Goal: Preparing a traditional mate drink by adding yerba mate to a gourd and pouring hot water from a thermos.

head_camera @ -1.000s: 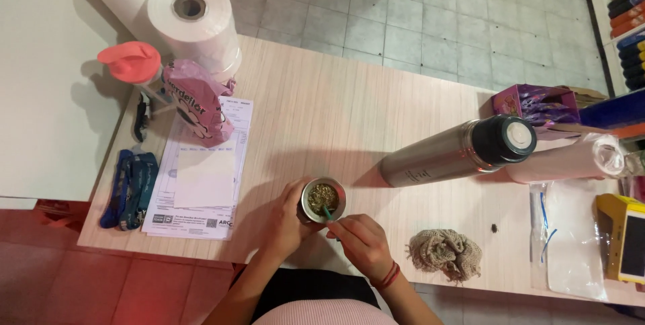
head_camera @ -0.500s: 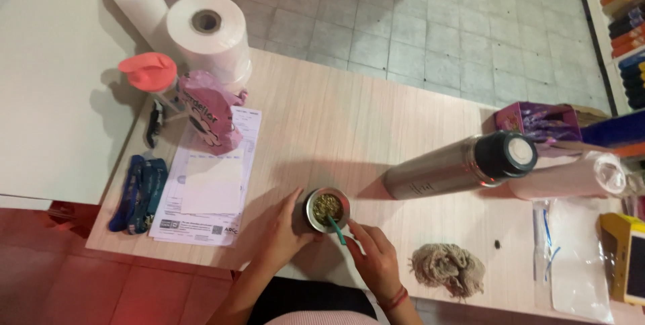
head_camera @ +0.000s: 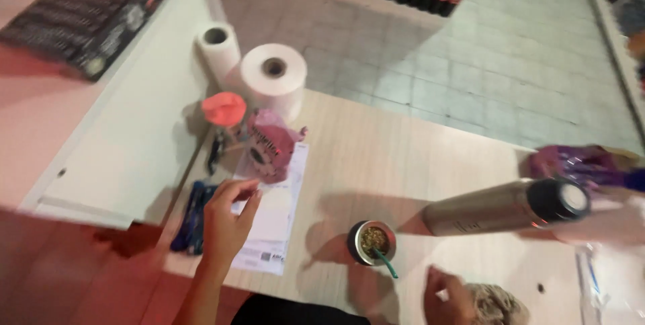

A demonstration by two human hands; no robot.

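From up here I see my left hand (head_camera: pixel 228 221) stretched out over the printed sheet of paper (head_camera: pixel 275 214) on the pale wooden counter (head_camera: pixel 396 164), fingers loosely spread and holding nothing, the fingertips just short of the crumpled pink bag (head_camera: pixel 269 147). Just left of that hand lies a dark blue object (head_camera: pixel 191 217) near the counter's edge, too blurred for me to say what it is. My right hand (head_camera: pixel 447 298) sits low at the near edge, touching a frayed beige cloth (head_camera: pixel 494 305); I cannot tell from this view whether it is closed on the cloth or merely resting against it. Between the two hands, free of both, the small round cup (head_camera: pixel 371 242) full of green herb stands upright on the counter, with a teal straw (head_camera: pixel 384 261) leaning out of it toward me. To its right a steel flask (head_camera: pixel 497 207) with a black cap lies on its side. Behind the pink bag I see an orange lid (head_camera: pixel 224 108) and two white paper rolls (head_camera: pixel 272 79) at the far left corner, and a purple packet (head_camera: pixel 578 164) sits at the right edge.
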